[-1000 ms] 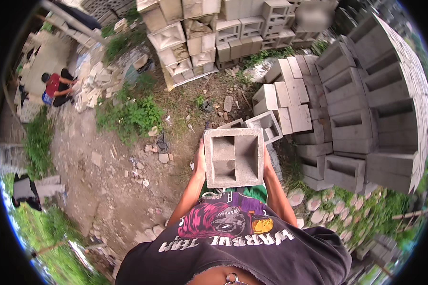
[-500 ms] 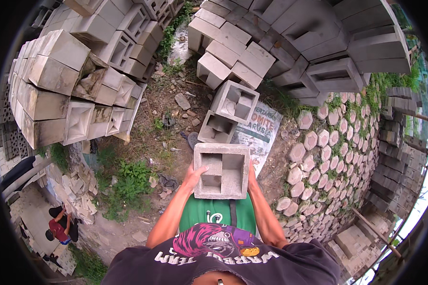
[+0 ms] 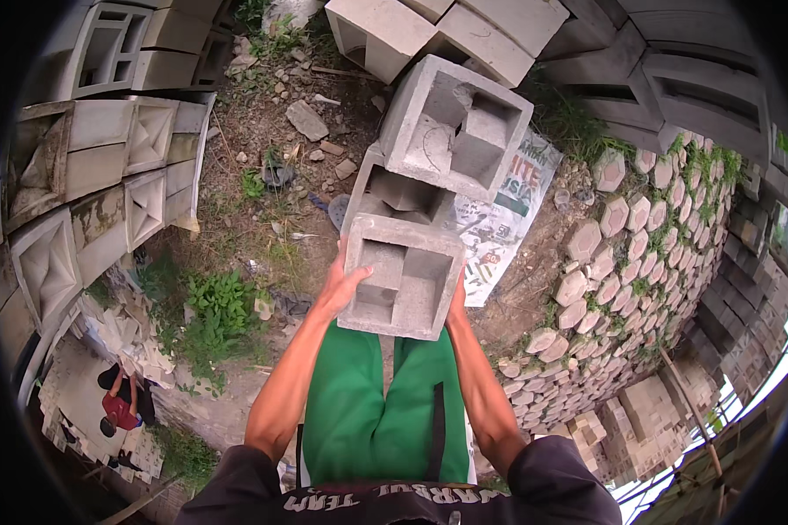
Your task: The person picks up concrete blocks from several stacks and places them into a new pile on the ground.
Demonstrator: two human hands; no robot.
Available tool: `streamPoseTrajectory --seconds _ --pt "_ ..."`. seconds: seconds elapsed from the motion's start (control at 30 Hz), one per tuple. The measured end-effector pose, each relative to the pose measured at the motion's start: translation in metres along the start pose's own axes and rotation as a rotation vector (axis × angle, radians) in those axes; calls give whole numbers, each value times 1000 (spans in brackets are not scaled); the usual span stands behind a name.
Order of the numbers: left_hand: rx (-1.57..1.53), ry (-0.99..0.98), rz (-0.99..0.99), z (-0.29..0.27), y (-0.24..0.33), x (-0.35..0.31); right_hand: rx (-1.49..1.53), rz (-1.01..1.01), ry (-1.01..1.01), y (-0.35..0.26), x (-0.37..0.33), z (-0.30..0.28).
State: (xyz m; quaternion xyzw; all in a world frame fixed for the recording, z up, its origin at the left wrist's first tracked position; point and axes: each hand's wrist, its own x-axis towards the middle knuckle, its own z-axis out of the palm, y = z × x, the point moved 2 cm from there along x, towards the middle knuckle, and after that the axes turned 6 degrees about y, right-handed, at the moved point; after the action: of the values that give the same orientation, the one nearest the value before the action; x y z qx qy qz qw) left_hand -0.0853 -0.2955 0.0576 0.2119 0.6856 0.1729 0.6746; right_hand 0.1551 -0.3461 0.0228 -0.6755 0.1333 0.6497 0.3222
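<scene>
A square grey concrete vent block (image 3: 404,280) with inner partitions is held in front of my green shorts. My left hand (image 3: 345,285) grips its left side, the thumb over the rim and the fingers partly hidden behind. My right hand (image 3: 457,302) clasps the right side, mostly covered by the block. Just beyond sits another vent block (image 3: 400,194), which the held one overlaps from this angle; whether they touch I cannot tell. A third vent block (image 3: 455,131) rests farther off, next to it.
Stacked concrete blocks (image 3: 464,35) rise ahead, with more piles (image 3: 101,175) at left. A printed sheet (image 3: 499,227) lies on the ground at right, near rows of hexagonal pavers (image 3: 587,262). Rubble (image 3: 307,120) and weeds (image 3: 223,306) lie left. A person (image 3: 121,407) crouches far left.
My view has tipped forward and come closer to the blocks. Both arms have stretched out, carrying the held vent block away from my body, and it is now slightly tilted.
</scene>
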Motion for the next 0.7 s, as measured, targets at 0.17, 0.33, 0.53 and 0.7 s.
streamPoseTrajectory --seconds 0.17,0.33,0.53,0.7 --pt "80 -48 112 -3 42 54 42 -149 -121 -14 52 25" --pt "163 -73 178 -8 64 89 61 -298 -163 -35 70 53" --pt "99 -96 144 -7 83 85 68 -292 -193 -45 70 64" --pt "78 -91 182 -14 72 92 75 -325 -167 -41 63 72"
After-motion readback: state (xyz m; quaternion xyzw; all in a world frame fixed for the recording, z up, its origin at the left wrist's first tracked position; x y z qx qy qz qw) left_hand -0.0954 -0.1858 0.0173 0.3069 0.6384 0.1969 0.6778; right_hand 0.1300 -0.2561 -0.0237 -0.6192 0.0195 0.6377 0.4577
